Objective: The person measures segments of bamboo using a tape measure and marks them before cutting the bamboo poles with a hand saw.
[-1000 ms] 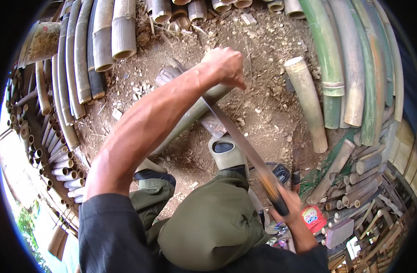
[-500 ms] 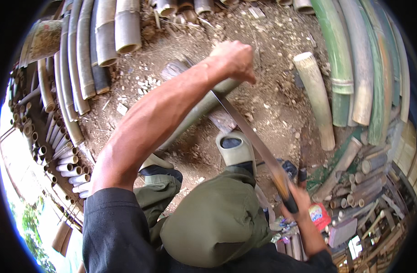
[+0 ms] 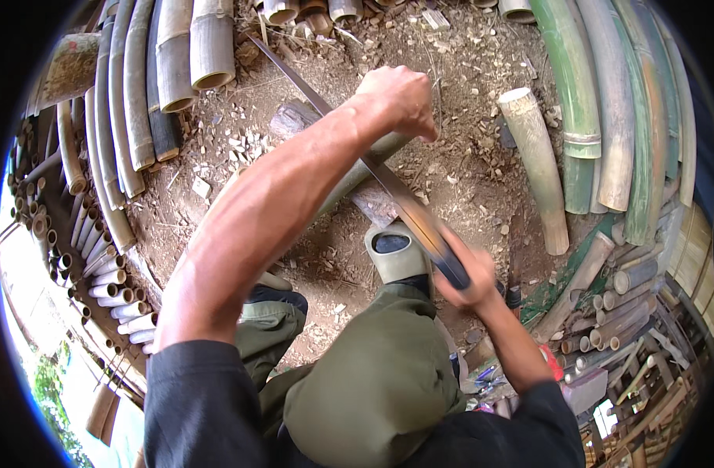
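Note:
My left hand [image 3: 398, 100] is closed over the far end of a green bamboo pole [image 3: 343, 189], the fingers mostly hidden behind the knuckles. My left forearm covers part of the pole. In my right hand [image 3: 472, 273] is the dark handle of a hand saw [image 3: 400, 195], fingers wrapped round it. Its long blade lies across the pole just short of my left hand, and the tip sticks out past my left forearm. Beneath the pole lies a short log [image 3: 374, 204] on the dirt, close to my shoe [image 3: 396, 261].
A cut bamboo piece [image 3: 535, 168] lies on the ground to the right. Long green bamboo poles [image 3: 571, 93] lie beyond it. Grey bamboo lengths [image 3: 213, 47] line the far left, with stacked short tubes [image 3: 115, 292] nearer. Wood chips litter the dirt [image 3: 466, 148].
My right hand has pushed the saw forward and to the left, so the blade now reaches well past the pole and my left forearm. My left hand keeps its place on the pole.

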Demonstrator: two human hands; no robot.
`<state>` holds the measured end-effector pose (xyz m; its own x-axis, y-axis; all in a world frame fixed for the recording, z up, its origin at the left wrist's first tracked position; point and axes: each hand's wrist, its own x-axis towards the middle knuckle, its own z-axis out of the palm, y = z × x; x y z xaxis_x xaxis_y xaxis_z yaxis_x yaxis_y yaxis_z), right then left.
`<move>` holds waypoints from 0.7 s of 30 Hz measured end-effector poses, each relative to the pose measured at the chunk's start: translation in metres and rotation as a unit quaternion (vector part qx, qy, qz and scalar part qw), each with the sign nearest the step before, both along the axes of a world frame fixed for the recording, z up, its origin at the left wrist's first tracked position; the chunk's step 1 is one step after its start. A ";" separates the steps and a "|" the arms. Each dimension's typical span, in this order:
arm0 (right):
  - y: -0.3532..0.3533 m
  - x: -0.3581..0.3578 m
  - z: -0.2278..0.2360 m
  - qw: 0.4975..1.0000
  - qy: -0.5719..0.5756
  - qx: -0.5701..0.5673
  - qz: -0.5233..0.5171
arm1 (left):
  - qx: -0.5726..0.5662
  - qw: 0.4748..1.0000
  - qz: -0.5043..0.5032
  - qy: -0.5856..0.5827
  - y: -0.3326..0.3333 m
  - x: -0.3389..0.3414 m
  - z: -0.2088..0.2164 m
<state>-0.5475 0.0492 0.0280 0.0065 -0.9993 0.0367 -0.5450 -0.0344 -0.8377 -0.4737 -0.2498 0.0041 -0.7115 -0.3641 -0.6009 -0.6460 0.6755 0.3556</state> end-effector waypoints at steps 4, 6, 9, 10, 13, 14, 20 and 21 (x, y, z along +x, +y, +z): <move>-0.029 0.024 -0.005 0.998 -0.019 -0.024 -0.053 | 0.030 1.000 0.008 0.006 0.008 0.001 -0.005; 0.065 -0.009 0.034 0.996 0.026 0.085 0.007 | -0.001 0.999 0.004 -0.033 -0.002 0.018 0.000; 0.134 -0.038 0.042 0.997 0.003 0.072 -0.001 | 0.033 0.999 -0.012 -0.030 0.002 0.008 0.009; 0.136 -0.036 0.036 0.999 0.002 0.050 0.004 | 0.027 0.999 -0.009 -0.036 0.003 0.013 0.001; -0.018 0.011 -0.015 0.999 0.007 -0.045 -0.029 | -0.017 1.000 -0.010 0.000 0.006 -0.009 0.007; -0.047 0.027 -0.017 0.997 -0.026 -0.047 -0.061 | -0.005 1.000 -0.006 -0.001 0.007 -0.010 0.004; 0.089 -0.026 0.041 0.999 -0.011 0.051 -0.014 | -0.012 0.998 -0.033 -0.057 0.001 0.005 0.013; 0.093 -0.028 0.038 0.999 -0.005 0.046 -0.003 | -0.010 0.997 -0.024 -0.069 0.000 0.007 0.012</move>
